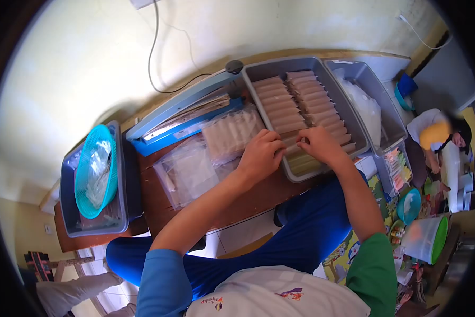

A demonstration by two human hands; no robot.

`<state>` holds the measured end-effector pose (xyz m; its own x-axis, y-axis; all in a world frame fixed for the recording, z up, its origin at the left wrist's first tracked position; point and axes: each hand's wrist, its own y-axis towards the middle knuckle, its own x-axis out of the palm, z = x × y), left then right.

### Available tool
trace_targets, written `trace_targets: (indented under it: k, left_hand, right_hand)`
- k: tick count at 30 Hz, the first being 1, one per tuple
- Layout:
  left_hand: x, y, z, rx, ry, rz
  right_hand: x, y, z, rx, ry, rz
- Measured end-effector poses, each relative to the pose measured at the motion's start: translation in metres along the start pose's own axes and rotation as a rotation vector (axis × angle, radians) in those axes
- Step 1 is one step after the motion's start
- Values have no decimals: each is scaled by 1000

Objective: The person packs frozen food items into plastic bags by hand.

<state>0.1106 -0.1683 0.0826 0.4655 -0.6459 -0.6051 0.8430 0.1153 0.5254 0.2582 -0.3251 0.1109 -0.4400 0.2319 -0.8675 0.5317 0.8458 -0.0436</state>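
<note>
My left hand (264, 152) and my right hand (320, 145) are close together over the near end of a grey tray (251, 79). The fingers of both are pinched at opposite ends of a brown filled plastic tube (291, 140), partly hidden by the fingertips. Two rows of similar pinkish-brown tubes (274, 103) fill most of the tray. Greenish tubes (303, 164) lie at its near end, below my hands. Left of the tray is a clear plastic bag packed with tubes (232, 132), and flat plastic bags (192, 169) lie beside it.
A long blue-grey sealer (187, 124) stands along the wall. At left, a turquoise basket (110, 193) rests on a dark bin (71, 179). Right of the tray, another grey tray (393, 124) holds a white plastic bag (361, 103). A person (433, 129) sits at far right.
</note>
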Motion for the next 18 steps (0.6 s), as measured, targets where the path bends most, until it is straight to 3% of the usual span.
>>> trace_targets:
  k: [3,5,6,8,18]
  left_hand:
    - [19,22,-8,28,113,-62]
    - [31,33,-13,7,376,-299]
    - [33,41,-9,13,371,-300]
    - [35,54,1,-97,616,-567]
    - [65,62,-10,-104,609,-611]
  right_hand:
    - [4,4,13,77,-44,-67]
    - [5,5,16,68,-132,-93]
    - [7,8,20,75,-134,-90]
    - [15,12,29,131,-184,-146]
    - [33,23,29,208,-326,-140]
